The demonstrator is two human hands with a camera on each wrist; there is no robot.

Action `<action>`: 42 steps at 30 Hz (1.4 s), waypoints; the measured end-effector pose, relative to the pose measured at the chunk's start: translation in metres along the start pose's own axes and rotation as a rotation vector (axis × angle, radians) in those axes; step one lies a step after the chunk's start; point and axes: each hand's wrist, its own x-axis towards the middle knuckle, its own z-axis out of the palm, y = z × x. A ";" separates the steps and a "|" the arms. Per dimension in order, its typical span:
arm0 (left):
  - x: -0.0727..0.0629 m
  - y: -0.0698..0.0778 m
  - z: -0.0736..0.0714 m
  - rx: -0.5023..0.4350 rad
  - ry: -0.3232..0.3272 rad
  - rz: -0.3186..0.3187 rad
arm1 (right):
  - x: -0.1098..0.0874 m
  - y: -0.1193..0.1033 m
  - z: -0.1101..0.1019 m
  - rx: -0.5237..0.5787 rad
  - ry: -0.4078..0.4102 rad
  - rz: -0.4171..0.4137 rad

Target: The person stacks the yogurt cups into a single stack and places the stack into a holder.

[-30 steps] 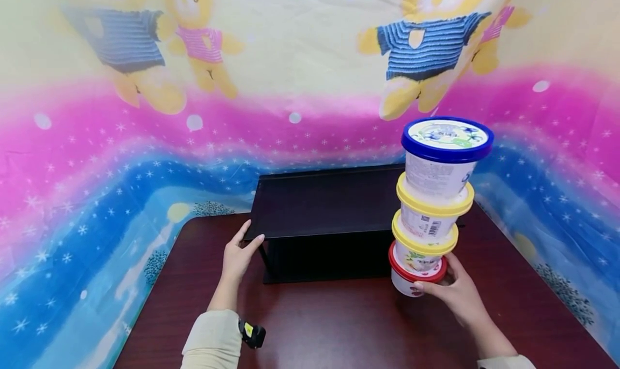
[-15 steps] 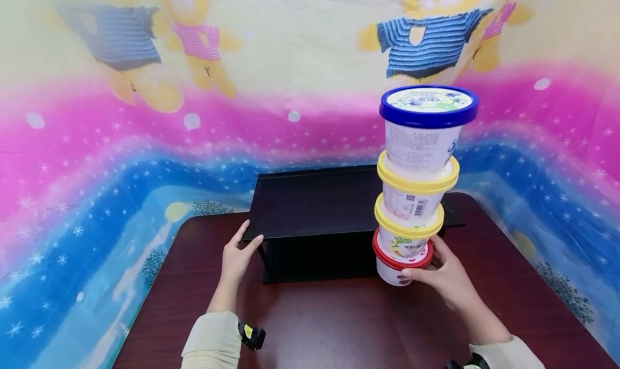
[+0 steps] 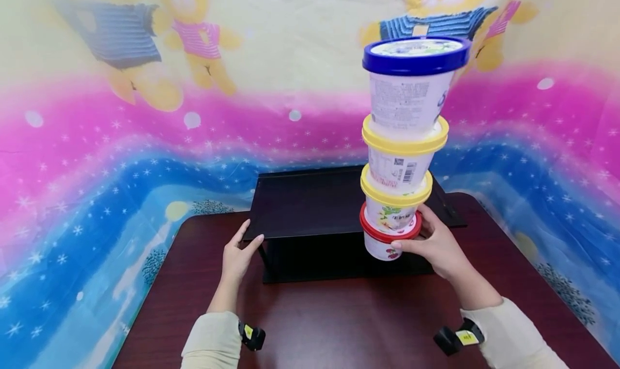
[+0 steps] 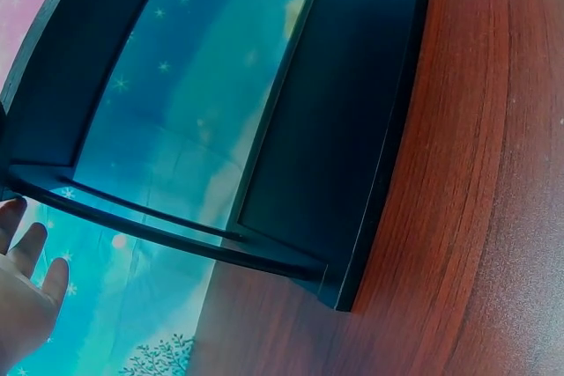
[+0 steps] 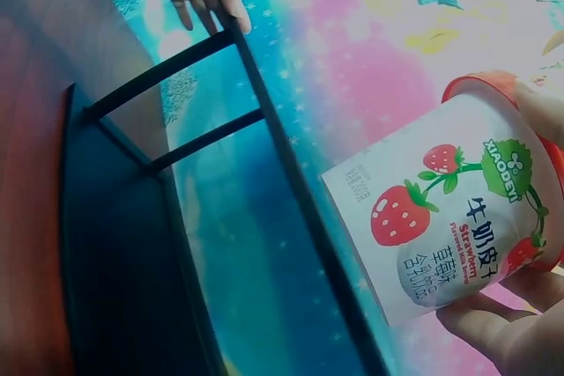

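In the head view my right hand (image 3: 443, 248) grips the small red-lidded tub (image 3: 382, 248) at the bottom of a stack. The right wrist view shows strawberries printed on that tub (image 5: 441, 217). Upon it stand a yellow-lidded tub (image 3: 389, 215), a larger yellow-lidded tub (image 3: 397, 167) and, topmost, a large blue-lidded tub (image 3: 407, 97). The stack is held up off the table by the front edge of a black two-tier rack (image 3: 305, 205). My left hand (image 3: 235, 258) holds the rack's near left corner, thumb at its front edge, other fingers partly hidden.
The rack stands toward the back of a dark red-brown table (image 3: 319, 320). Its lower board (image 4: 335, 121) lies on the tabletop, joined to the upper one by thin bars. A printed cloth (image 3: 290, 62) with bears hangs behind and round the sides.
My right hand has lifted the whole stack of tubs and carried it left toward the rack. My left hand stays at the rack's corner.
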 end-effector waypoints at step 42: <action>0.001 0.003 0.001 -0.017 0.008 -0.005 | 0.120 0.022 0.043 0.130 0.023 0.059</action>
